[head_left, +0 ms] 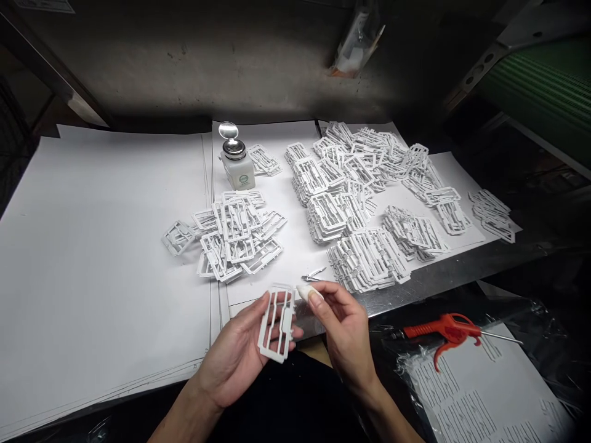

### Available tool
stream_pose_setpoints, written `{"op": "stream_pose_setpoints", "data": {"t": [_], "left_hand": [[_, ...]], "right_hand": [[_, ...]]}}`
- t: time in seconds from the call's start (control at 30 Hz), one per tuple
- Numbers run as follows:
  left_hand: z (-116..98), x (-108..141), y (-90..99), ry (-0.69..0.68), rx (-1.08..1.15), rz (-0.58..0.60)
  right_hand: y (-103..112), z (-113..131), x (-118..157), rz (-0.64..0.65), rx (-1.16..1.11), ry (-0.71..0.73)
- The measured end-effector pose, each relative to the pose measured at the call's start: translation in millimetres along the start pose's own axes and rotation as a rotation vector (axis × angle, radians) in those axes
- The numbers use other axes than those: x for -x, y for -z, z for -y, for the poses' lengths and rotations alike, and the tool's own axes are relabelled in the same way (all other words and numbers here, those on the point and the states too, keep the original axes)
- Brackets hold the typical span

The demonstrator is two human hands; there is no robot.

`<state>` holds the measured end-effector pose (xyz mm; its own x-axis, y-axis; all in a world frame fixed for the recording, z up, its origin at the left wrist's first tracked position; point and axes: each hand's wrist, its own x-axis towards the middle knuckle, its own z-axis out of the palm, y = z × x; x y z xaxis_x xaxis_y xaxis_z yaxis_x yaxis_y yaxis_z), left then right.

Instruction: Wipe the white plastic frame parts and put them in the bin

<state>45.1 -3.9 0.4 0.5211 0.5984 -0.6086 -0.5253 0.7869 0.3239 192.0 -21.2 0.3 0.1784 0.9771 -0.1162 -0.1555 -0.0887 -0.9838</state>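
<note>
At the bench front: the person's left hand (233,363) and right hand (344,335) are working close together above the steel bench edge (415,289).
Left hand: it is cradling a white plastic frame (276,323) palm up, with the frame tilted across the fingers.
Left fingers: they are lying together behind the frame, while the thumb is curling against its edge.
Right hand: it is hovering just beside the frame's upper right corner, and its fingertips (307,293) are gathering at a white cap or wrap. I cannot tell whether they are pinching anything.
Nearest tool: small metal tweezers (314,274) are lying on white paper (258,289) just beyond the hands.
Stacks: white frames are lying in a loose pile (226,237) left of the hands and in a large heap (332,184) ahead of them.
Bottle: a dispensing bottle (237,163) is standing beyond the left pile, its silver lid (228,130) tipped open.
Right side: a red air blow gun (443,329) is lying on clear plastic sheeting (397,369).
</note>
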Motion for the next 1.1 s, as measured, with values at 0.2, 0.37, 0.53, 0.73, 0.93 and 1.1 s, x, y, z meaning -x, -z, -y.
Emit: {"op": "stream_pose_setpoints", "data": {"t": [0.2, 0.37, 0.53, 0.73, 0.93, 1.1], "left_hand": [[22.7, -2.0, -13.3, -0.225, -0.272, -0.11], [22.8, 5.8, -16.5, -0.11, -0.091, -0.16], [9.7, 7.0, -7.2, 0.008, 0.0, -0.08], [1.7, 4.5, -1.4, 0.009, -0.055, -0.083], [3.0, 4.6, -7.9, -0.051, -0.038, -0.203], [-0.5, 6.8, -4.0, -0.023, -0.075, -0.189]], "right_hand": [[-40.5, 14.7, -11.5, -0.05, -0.221, 0.018], [-60.4, 19.6, -13.4, -0.033, -0.352, 0.048], [-31.8, 20.8, -24.7, -0.054, -0.218, 0.106], [-2.4, 15.1, -29.1, 0.073, 0.362, 0.135], [-19.4, 16.8, -25.2, 0.309, 0.632, 0.363], [-1.4, 19.8, -28.1, 0.297, 0.75, 0.378]]}}
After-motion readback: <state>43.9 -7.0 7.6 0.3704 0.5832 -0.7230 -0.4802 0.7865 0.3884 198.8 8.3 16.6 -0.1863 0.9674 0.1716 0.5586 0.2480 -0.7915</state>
